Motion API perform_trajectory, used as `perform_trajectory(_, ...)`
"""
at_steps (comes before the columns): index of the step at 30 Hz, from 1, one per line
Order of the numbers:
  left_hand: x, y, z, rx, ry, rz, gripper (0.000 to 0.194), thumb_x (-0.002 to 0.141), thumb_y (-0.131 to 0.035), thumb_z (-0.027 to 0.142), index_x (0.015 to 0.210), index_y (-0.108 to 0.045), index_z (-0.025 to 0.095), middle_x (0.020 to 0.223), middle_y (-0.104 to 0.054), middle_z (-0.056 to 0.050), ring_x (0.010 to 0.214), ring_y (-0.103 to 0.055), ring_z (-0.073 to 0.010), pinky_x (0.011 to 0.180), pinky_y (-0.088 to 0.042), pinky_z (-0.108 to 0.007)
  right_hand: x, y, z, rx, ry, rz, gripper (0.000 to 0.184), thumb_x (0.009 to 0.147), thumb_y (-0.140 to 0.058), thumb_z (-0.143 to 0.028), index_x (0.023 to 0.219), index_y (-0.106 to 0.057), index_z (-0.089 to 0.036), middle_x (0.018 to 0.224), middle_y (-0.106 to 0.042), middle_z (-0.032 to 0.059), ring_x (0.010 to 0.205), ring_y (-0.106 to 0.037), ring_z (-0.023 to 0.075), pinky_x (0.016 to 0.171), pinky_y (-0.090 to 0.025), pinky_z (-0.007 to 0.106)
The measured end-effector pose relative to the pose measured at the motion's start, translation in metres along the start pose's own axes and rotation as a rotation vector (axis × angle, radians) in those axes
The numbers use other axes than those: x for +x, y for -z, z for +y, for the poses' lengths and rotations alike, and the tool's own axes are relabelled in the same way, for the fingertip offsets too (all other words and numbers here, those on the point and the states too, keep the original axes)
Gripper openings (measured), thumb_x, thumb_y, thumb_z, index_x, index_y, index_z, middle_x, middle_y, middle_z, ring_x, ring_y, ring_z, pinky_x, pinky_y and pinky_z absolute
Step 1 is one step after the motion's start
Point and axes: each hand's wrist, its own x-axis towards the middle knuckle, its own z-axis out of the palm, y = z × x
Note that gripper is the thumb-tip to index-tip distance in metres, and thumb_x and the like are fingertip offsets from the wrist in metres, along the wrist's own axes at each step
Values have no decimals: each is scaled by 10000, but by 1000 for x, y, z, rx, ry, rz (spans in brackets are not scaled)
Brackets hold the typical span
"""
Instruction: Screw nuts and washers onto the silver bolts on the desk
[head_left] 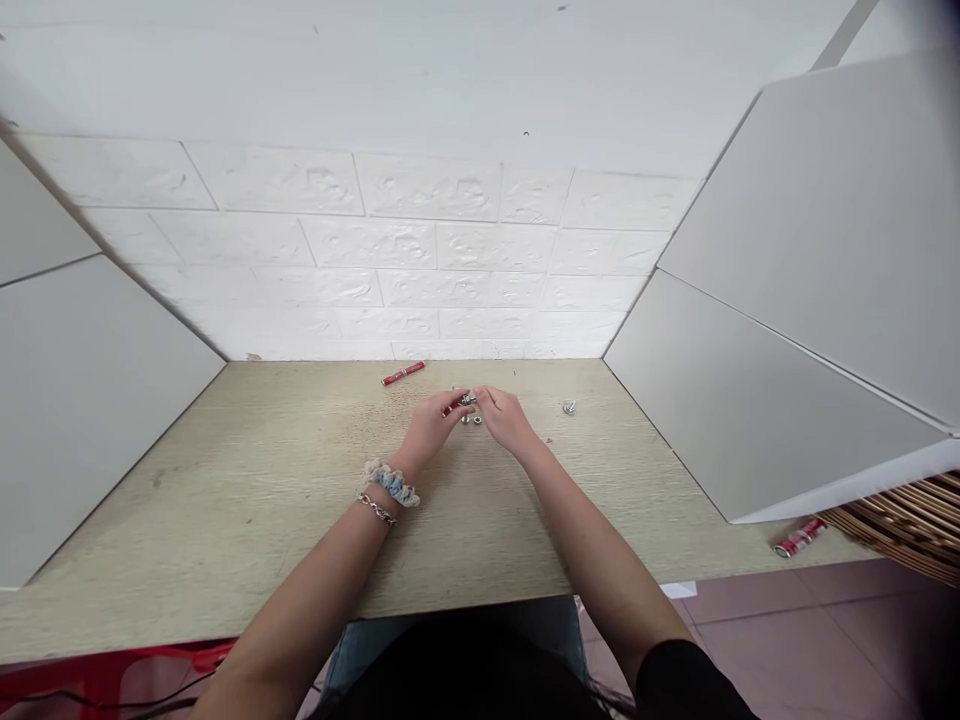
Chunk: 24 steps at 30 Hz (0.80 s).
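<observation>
Over the middle of the table my left hand (433,424) pinches a small silver bolt (468,399) between thumb and fingers. My right hand (504,418) has its thumb and fingers closed at the bolt's right end; its fingertips are partly hidden. Just beneath the hands, a small metal nut (478,421) lies on the wood, with another small metal piece (465,420) beside it, partly covered by the left hand. Farther right, a silver bolt (570,408) rests by itself on the tabletop.
A red tube-like stick (403,374) lies near the white brick-patterned wall (405,245). Grey-white panels (105,400) flank the pale wooden table (300,540). At the right front are a red cylinder (799,538) and a woven brown basket (900,525).
</observation>
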Motion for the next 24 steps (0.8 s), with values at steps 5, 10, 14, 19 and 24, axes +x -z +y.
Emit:
perform_trajectory(5,-5,-7,-5,145,-198,115,255,843,-483,289,1042,-595,174,896,-654,-62,811,-592,-141,732,-481,-265,0,-5,2,109,-37,-61,452,825,-294,-550,680,-519,-186,642,-539,-13,630,-472,118,583,-328,231)
perform_trajectory(10,-5,-5,-6,168,-195,125,268,857,-460,296,1053,-592,168,787,-646,-37,746,-582,-125,691,-477,-239,-1,-7,-2,62,18,0,409,821,-338,-538,609,-406,-194,551,-437,-45,556,-396,99,540,-290,222)
perform_trajectory(14,-5,-3,-5,141,-168,105,293,862,-453,283,1112,-569,181,780,-643,-26,737,-580,-118,686,-475,-230,-2,-4,-5,41,50,-16,373,836,-337,-492,611,-380,-197,567,-432,-43,561,-399,100,540,-294,225)
perform_trajectory(19,-4,-3,-7,114,-227,133,307,863,-454,279,1136,-554,181,809,-651,-32,744,-583,-115,688,-475,-234,-1,-4,-3,60,75,-52,311,856,-321,-441,678,-417,-204,617,-452,-34,599,-428,111,569,-324,234)
perform_trajectory(24,-2,1,-6,97,-217,120,280,857,-466,295,1092,-585,199,747,-642,-7,692,-577,-99,660,-462,-216,-1,-5,-3,134,90,-78,291,865,-314,-430,726,-436,-204,641,-449,-31,618,-447,111,597,-352,239)
